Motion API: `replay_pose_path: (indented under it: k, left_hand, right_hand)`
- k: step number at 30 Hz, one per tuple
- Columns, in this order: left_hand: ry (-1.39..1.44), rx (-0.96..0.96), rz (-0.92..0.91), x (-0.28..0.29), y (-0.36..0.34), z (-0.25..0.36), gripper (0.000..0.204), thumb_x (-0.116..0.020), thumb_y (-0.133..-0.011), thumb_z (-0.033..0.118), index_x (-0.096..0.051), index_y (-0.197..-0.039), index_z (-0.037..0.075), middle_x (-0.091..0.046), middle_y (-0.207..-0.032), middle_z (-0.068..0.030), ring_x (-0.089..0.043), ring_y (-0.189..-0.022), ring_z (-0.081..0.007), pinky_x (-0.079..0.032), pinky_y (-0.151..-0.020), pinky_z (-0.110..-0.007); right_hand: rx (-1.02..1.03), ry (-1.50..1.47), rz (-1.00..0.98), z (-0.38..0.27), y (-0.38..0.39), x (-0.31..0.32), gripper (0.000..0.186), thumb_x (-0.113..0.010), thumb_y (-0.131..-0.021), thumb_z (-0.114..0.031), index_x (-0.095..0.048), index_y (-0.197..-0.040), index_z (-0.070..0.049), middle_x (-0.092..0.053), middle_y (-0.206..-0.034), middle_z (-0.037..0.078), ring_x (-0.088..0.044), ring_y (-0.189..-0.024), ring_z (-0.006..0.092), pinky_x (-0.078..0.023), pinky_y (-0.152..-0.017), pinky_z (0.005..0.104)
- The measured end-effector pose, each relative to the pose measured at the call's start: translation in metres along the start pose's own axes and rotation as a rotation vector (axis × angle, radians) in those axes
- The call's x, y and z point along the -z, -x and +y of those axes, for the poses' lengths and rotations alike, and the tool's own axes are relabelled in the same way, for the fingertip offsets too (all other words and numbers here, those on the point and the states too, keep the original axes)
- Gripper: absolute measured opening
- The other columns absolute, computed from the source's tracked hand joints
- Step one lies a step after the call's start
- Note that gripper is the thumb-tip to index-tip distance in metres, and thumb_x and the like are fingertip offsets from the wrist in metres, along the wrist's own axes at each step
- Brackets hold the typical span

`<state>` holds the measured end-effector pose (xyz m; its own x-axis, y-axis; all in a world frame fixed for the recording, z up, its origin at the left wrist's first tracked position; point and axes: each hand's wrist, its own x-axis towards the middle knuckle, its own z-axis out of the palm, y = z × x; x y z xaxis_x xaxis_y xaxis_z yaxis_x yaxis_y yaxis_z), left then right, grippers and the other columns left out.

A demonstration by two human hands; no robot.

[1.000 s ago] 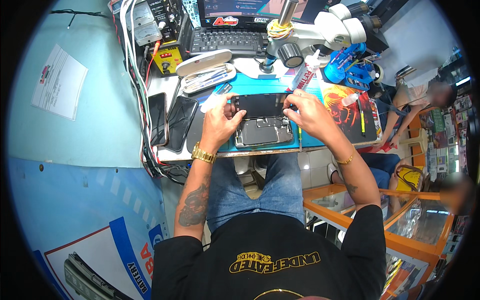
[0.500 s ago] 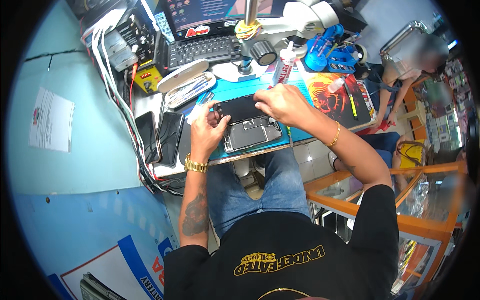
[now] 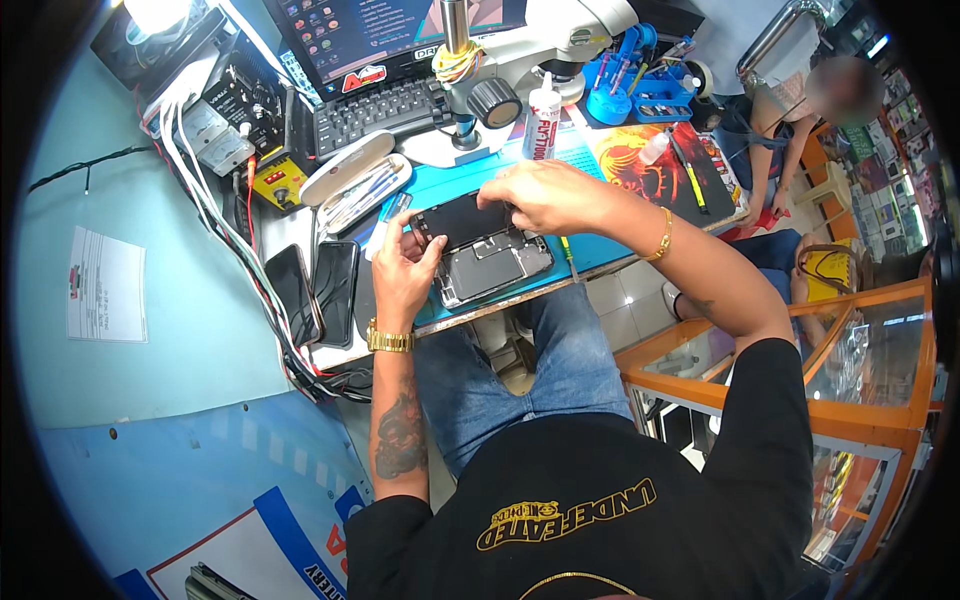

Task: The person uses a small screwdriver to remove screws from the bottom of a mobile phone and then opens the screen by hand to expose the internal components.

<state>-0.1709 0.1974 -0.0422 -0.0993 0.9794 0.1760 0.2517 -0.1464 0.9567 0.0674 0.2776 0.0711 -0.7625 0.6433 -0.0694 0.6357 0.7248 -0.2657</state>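
Observation:
An opened phone lies on the blue mat (image 3: 430,190) near the table's front edge. Its body (image 3: 487,272), with a dark battery and bare inner parts, faces up. The black screen panel (image 3: 452,224) is raised along the body's far side. My left hand (image 3: 403,275) grips this panel at its left end, thumb in front and fingers behind. Over the panel's right end, my right hand (image 3: 545,200) has its fingers bent together. Whatever they pinch there is hidden.
Two dark phones (image 3: 335,290) lie left, beside cables (image 3: 240,260). An open case of tools (image 3: 365,190), a keyboard (image 3: 375,120), a microscope stand (image 3: 465,145) and a glue tube (image 3: 543,125) stand behind. Right are a blue organizer (image 3: 660,100), a yellow-green pen-like tool (image 3: 695,185) and a seated person (image 3: 775,150).
The whole view has shifted, so the bench appears further left. My right fingers have changed their bend slightly over the panel. My left hand keeps its grip on the panel.

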Motion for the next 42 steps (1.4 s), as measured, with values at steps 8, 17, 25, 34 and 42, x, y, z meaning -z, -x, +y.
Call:
replay_pose_path:
  k: [8, 17, 25, 34, 42]
  left_hand:
    - [-0.018, 0.007, 0.008, 0.002, 0.001, 0.0, 0.044, -0.077, -0.092, 0.0, -0.056, -0.131, 0.0, -0.078, -0.098, -0.0111, -0.071, -0.085, -0.0097, -0.058, -0.075, -0.025]
    - [-0.002, 0.005, 0.003, 0.0, 0.0, 0.001, 0.043, -0.076, -0.093, -0.001, -0.056, -0.131, 0.0, -0.077, -0.095, -0.0103, -0.07, -0.084, -0.0097, -0.057, -0.074, -0.025]
    - [-0.038, 0.002, 0.013, 0.0, 0.001, 0.004, 0.044, -0.077, -0.093, 0.0, -0.056, -0.131, 0.0, -0.077, -0.093, -0.0092, -0.069, -0.082, -0.009, -0.056, -0.072, -0.025]
    - [-0.043, 0.011, -0.002, 0.001, 0.0, -0.003, 0.047, -0.076, -0.093, 0.0, -0.055, -0.134, 0.0, -0.077, -0.095, -0.0102, -0.07, -0.082, -0.0092, -0.056, -0.073, -0.024]
    - [0.056, -0.018, 0.056, -0.004, 0.002, -0.002, 0.042, -0.078, -0.092, 0.003, -0.06, -0.13, 0.004, -0.075, -0.084, -0.0036, -0.064, -0.069, -0.0045, -0.051, -0.062, -0.022]
  right_hand:
    - [-0.092, 0.023, -0.035, -0.01, 0.002, 0.012, 0.029, -0.07, -0.091, -0.021, -0.071, -0.115, -0.005, -0.076, -0.103, 0.018, -0.072, -0.098, 0.0401, -0.056, -0.087, 0.0509]
    - [-0.048, -0.047, 0.02, 0.006, -0.006, -0.001, 0.035, -0.075, -0.089, -0.031, -0.072, -0.113, -0.005, -0.076, -0.103, 0.019, -0.072, -0.098, 0.0389, -0.056, -0.087, 0.0499]
    - [-0.013, -0.098, 0.039, 0.007, -0.002, 0.0, 0.019, -0.073, -0.084, -0.017, -0.073, -0.098, -0.003, -0.075, -0.097, 0.018, -0.072, -0.095, 0.0363, -0.055, -0.083, 0.0471]
    - [-0.024, -0.337, 0.178, 0.029, 0.03, 0.003, 0.02, -0.072, -0.079, -0.011, -0.074, -0.097, -0.002, -0.075, -0.093, 0.016, -0.072, -0.091, 0.0326, -0.057, -0.082, 0.0423]
    - [-0.434, -0.711, 0.499, 0.085, 0.13, -0.013, 0.016, -0.078, -0.09, -0.01, -0.074, -0.099, 0.002, -0.074, -0.091, 0.004, -0.067, -0.081, 0.0104, -0.053, -0.074, 0.0271]
